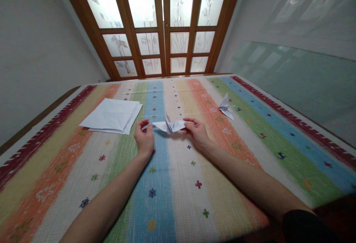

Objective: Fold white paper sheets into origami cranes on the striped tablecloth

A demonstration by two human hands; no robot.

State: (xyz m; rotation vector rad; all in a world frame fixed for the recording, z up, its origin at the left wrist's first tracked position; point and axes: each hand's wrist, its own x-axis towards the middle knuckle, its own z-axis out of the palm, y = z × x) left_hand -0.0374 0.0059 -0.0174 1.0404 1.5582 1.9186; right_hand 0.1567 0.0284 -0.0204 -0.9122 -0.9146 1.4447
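A white folded paper crane (170, 126) lies on the blue stripe of the striped cloth (172, 183). My left hand (144, 136) pinches its left wing tip between thumb and fingers. My right hand (197, 130) pinches the right wing tip. Both hands rest low on the cloth, one on each side of the crane, with the wings spread between them.
A stack of white paper sheets (112, 116) lies to the left of my hands. A second finished paper crane (226, 107) sits to the right on the orange and green stripes. Wooden glazed doors (164, 28) stand beyond the far edge.
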